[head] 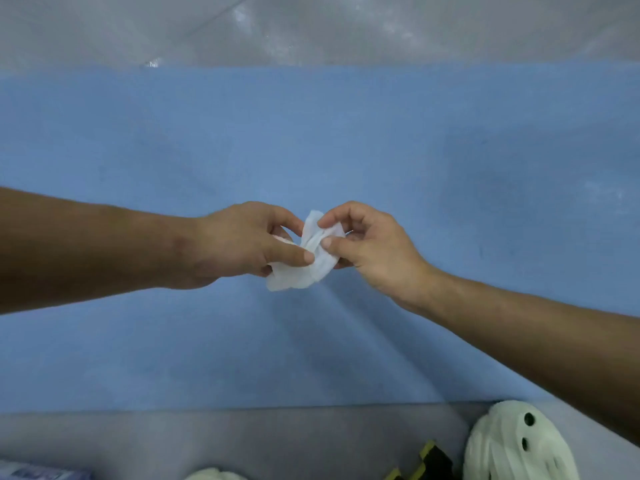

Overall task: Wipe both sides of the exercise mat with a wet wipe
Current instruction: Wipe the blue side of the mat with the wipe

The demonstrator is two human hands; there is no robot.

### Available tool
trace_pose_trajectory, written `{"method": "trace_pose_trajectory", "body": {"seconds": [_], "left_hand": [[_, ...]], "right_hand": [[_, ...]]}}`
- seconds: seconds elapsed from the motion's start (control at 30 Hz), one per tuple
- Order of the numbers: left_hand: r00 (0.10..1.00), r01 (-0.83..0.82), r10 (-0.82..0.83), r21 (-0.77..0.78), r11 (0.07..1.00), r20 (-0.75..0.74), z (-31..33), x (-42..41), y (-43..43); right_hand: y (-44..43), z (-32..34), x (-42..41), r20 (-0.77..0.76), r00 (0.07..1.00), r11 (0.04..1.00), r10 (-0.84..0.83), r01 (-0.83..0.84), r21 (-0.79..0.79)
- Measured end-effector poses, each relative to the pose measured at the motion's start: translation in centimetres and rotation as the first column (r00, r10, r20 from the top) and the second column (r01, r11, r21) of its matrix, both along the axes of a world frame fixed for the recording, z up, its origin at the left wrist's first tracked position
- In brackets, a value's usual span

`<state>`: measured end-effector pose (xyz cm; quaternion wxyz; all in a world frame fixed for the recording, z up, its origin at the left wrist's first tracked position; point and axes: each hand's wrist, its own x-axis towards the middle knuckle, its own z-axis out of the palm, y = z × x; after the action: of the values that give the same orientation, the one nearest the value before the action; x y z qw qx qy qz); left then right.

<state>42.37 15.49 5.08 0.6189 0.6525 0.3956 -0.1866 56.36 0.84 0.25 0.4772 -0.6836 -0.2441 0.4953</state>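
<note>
Blue exercise mat (pixel 311 140) lies flat, spans frame side to side, grey floor (pixel 242 441) along near edge, pale shiny sheet (pixel 311 26) beyond far edge. Pale green perforated clog (pixel 512 445) on floor at lower right, second clog's tip (pixel 214 475) at bottom edge. Left hand (pixel 242 240) and right hand (pixel 370 244) meet above mat centre. Each hand pinches crumpled white wet wipe (pixel 308 265) between thumb and curled fingers; wipe held off mat, between hands.

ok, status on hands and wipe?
Left hand and right hand both pinch the crumpled wet wipe over the blue exercise mat. White clog by its near edge.
</note>
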Motion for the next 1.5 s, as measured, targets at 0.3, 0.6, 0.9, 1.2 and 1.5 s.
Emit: {"method": "trace_pose_trajectory", "body": {"seconds": [0.3,0.6,0.9,1.2,1.5], "left_hand": [[0.988,0.141,-0.151,0.632,0.762,-0.038,-8.7,0.2,-3.4],[0.778,0.394,-0.611,0.871,0.292,-0.147,-15.3,-5.7,-14.6],[0.587,0.412,-0.799,0.897,0.16,-0.128,-16.6,-5.3,-19.1],[0.803,0.32,-0.583,0.916,0.243,-0.125,-17.0,-2.6,-8.3],[0.733,0.31,-0.675,0.926,0.215,-0.089,-17.0,3.1,-15.0]], "right_hand": [[-3.3,0.7,8.1,0.273,0.707,0.719,0.653,-0.464,-0.517],[-5.7,3.3,12.0,0.236,0.294,0.364,0.926,-0.529,-0.766],[-9.7,-7.2,11.4,0.708,0.048,0.661,0.705,-0.407,-0.63],[-17.1,-8.1,15.8,0.694,0.153,0.709,0.704,-0.206,-0.674],[-19.5,-10.4,15.1,0.79,0.169,0.807,0.589,-0.075,-0.586]]}}
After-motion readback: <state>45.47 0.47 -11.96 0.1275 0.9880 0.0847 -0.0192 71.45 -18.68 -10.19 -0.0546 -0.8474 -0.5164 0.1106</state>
